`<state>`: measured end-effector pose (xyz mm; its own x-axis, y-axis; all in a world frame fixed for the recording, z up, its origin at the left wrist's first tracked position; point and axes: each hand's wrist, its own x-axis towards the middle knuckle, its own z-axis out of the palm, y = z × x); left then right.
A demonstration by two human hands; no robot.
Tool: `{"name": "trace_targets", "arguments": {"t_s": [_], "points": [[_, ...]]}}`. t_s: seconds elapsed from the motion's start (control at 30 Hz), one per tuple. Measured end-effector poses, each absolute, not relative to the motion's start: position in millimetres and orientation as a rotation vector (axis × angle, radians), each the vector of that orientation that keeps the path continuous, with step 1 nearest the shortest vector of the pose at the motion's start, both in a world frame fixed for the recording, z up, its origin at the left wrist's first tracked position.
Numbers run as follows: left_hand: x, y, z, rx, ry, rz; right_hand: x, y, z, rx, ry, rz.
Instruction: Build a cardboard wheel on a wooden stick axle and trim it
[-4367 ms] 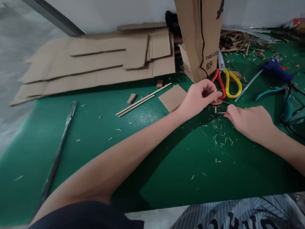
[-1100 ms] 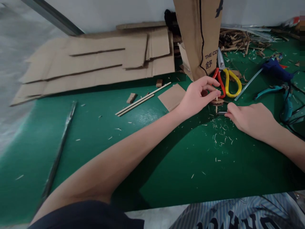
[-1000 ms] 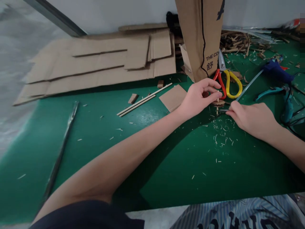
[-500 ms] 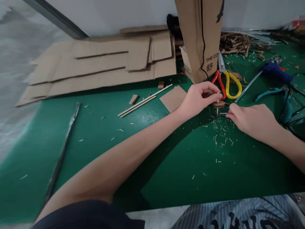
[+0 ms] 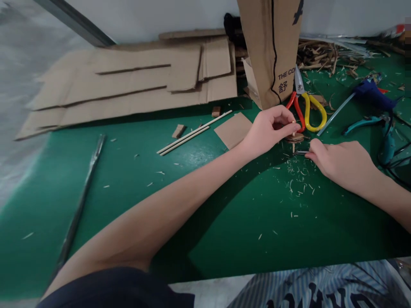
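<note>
My left hand (image 5: 267,131) pinches the top of a short thin wooden stick (image 5: 293,148) between thumb and fingers. The stick stands upright through a small stack of round cardboard discs (image 5: 294,138). My right hand (image 5: 342,161) is closed round a slim metal tool (image 5: 301,152), perhaps a small knife; its tip meets the stick's lower end, and most of it is hidden in the fist. Curled pale shavings (image 5: 300,186) lie scattered just below. Behind my left hand lean scissors (image 5: 315,112) with one red and one yellow handle.
A tall cardboard box (image 5: 285,51) stands at the back. Left of it lie flat cardboard sheets (image 5: 128,92), thin sticks (image 5: 192,136) and a cardboard square (image 5: 233,129). On the right are a blue glue gun (image 5: 374,95) and teal-handled pliers (image 5: 388,143). A dark rod bundle (image 5: 81,201) lies left.
The view has shifted slightly. Both hands keep almost the same pose at the stick, and the metal tool still meets its lower end.
</note>
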<state>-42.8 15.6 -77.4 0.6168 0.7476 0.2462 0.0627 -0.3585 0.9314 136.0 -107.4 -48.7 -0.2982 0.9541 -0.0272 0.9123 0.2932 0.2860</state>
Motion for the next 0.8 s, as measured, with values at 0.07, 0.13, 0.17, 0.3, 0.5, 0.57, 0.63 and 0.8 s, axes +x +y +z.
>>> {"name": "trace_targets", "arguments": {"t_s": [0.07,0.13,0.17,0.3,0.5,0.57,0.63,0.8], "points": [[-42,16,-78,1.817,0.658,0.849,137,-106,-50,1.771,2.372,0.359],[-42,17,-80,1.823,0.656,0.858,138,-103,-50,1.812,2.364,0.386],[-42,17,-80,1.825,0.654,0.861,138,-102,-49,1.824,2.356,0.396],[-42,18,-81,1.834,0.656,0.868,136,-99,-45,1.782,2.335,0.389],[-42,17,-80,1.818,0.685,0.838,134,-102,-39,1.72,2.32,0.293],[-42,17,-80,1.815,0.691,0.839,134,-104,-40,1.698,2.326,0.283],[-42,17,-80,1.817,0.69,0.844,134,-106,-42,1.684,2.333,0.278],[-42,17,-79,1.809,0.677,0.844,139,-106,-47,1.726,2.342,0.271]]}}
